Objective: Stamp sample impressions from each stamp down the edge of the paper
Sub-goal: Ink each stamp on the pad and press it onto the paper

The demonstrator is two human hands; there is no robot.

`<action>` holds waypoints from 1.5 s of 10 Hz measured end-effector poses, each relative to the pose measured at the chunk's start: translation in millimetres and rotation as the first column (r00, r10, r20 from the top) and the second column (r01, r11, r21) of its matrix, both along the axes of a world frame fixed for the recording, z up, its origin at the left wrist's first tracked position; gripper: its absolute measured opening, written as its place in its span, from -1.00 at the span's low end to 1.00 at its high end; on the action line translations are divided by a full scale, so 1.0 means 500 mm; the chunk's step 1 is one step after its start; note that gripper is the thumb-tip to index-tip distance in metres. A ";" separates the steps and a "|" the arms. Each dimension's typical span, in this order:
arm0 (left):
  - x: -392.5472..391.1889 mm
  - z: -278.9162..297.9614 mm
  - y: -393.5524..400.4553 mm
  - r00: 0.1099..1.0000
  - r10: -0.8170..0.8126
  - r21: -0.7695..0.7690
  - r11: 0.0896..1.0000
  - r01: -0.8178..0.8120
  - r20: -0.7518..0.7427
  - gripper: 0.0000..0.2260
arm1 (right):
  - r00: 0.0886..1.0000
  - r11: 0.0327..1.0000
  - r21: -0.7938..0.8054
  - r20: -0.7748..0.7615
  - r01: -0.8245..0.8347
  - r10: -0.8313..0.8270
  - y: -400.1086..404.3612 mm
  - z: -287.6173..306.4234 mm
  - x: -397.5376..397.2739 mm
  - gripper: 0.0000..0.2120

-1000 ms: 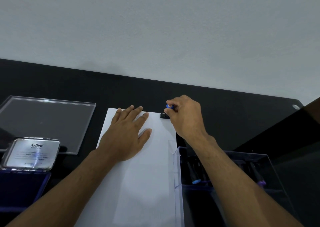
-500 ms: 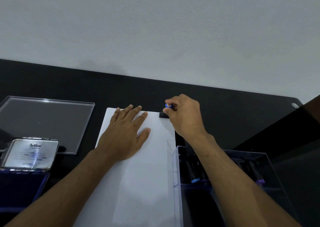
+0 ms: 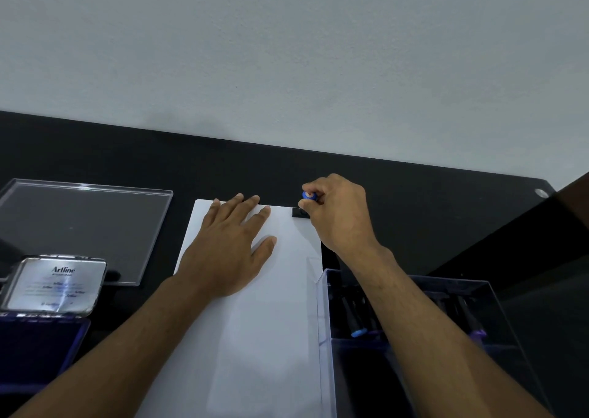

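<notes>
Paper (image 3: 271, 322): one white sheet on the black desk (image 3: 414, 200), left hand (image 3: 229, 248) lying flat on it, fingers straight. Right hand (image 3: 338, 216) has its fingers curled round one stamp (image 3: 301, 211), blue knob up top, black base sitting on the sheet's far right corner. One ink pad (image 3: 54, 290) open at left, one clear lid (image 3: 86, 226) behind it, one clear box (image 3: 414, 338) of more stamps at right. Compared with a second ago, basically nothing moved, same grip, same spot
</notes>
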State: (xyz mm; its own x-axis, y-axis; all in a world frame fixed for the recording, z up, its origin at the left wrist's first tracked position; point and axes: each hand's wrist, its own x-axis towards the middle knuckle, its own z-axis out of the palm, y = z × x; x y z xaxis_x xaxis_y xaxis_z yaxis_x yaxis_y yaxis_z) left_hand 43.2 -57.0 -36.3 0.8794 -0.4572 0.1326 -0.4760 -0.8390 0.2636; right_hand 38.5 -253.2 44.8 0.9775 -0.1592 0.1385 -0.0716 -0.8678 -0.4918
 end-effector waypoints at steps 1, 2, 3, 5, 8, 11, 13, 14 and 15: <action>-0.001 0.002 -0.001 1.000 0.003 -0.002 1.000 -0.003 -0.003 -0.33 | 1.000 1.000 0.008 -0.002 -0.001 0.001 0.000 0.006 -0.002 -0.73; -0.002 0.005 -0.002 1.000 0.005 -0.004 1.000 -0.005 -0.016 -0.30 | 1.000 1.000 0.023 -0.023 0.007 -0.006 0.001 0.008 -0.002 -0.72; -0.001 0.003 -0.002 1.000 0.006 0.010 1.000 -0.005 -0.013 -0.30 | 1.000 1.000 0.027 0.007 0.006 -0.006 0.001 0.006 -0.002 -0.73; -0.001 0.002 -0.002 1.000 0.006 0.013 1.000 -0.006 -0.016 -0.30 | 1.000 0.999 0.040 0.019 0.016 -0.017 0.002 0.001 0.000 -0.73; -0.003 0.000 -0.001 1.000 0.006 0.011 1.000 -0.006 0.010 -0.34 | 0.960 0.961 0.250 0.218 0.117 -0.174 -0.022 -0.002 -0.012 -0.90; -0.004 -0.001 0.000 1.000 0.006 0.022 1.000 -0.006 0.008 -0.33 | 0.878 0.567 0.735 -0.079 0.371 -0.472 -0.053 0.009 -0.038 -0.93; -0.003 0.002 0.000 1.000 0.007 0.016 1.000 -0.007 0.000 -0.31 | 0.876 0.517 0.771 -0.107 0.372 -0.470 -0.054 0.004 -0.039 -0.92; -0.004 0.003 0.000 1.000 0.009 0.010 1.000 -0.009 -0.002 -0.31 | 0.880 0.529 0.766 -0.099 0.366 -0.465 -0.055 0.007 -0.041 -0.92; -0.003 0.005 -0.001 1.000 0.010 0.013 1.000 -0.009 -0.011 -0.30 | 0.885 0.543 0.760 -0.091 0.358 -0.456 -0.055 0.008 -0.043 -0.92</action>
State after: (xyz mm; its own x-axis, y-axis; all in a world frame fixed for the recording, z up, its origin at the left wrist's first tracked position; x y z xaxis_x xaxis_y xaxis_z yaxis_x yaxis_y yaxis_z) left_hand 41.8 -57.6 -33.9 0.8851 -0.4505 0.1169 -0.4651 -0.8469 0.2577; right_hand 17.0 -280.8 48.8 0.7671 -0.6300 -0.1212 -0.2283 -0.0915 -0.9693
